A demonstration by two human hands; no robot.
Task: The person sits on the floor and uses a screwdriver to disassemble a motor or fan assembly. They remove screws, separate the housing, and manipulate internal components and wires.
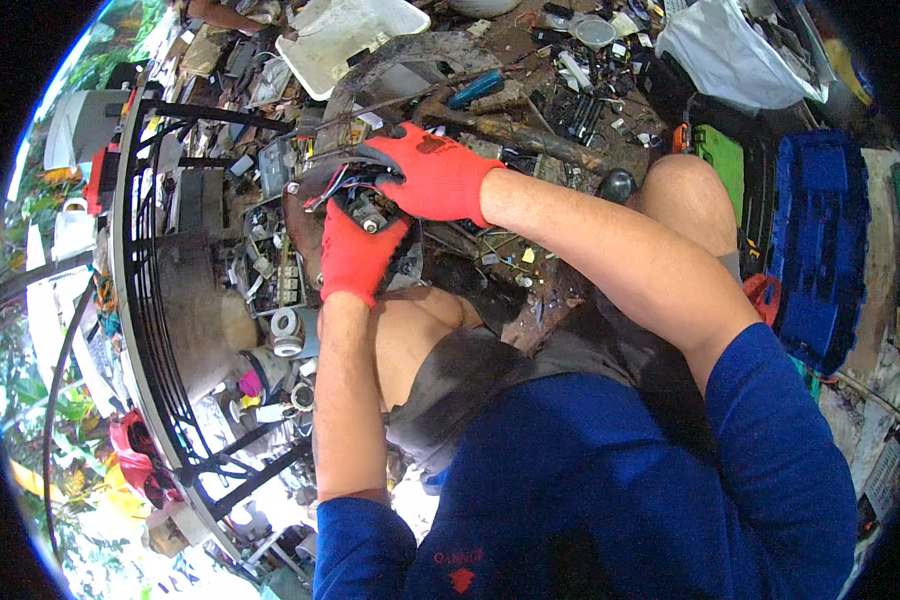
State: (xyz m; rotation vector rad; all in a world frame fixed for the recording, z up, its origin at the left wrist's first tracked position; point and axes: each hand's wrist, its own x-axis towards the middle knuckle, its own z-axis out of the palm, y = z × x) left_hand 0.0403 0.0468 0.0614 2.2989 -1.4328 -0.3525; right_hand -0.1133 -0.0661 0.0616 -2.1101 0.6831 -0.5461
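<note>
Both my hands wear red gloves with dark palms and fingertips, and they meet above my left knee. My left hand [358,255] is wrapped from below around a small dark device with a metal part [372,218] on top. Thin coloured wires [342,182] stick out of the device toward the left. From the right, my right hand [438,178] reaches over it, its fingers curled down at the wires and the device's upper edge. Its fingertips are partly hidden, so exactly what they pinch is unclear.
A black metal rack [135,250] stands on the left. Ahead are a white bin [350,45], a blue-handled tool [475,90] and scattered electronic scrap. On the right are a white sack [730,55], a green panel [720,165] and a blue crate [820,250]. Another person's arm [225,16] shows at upper left.
</note>
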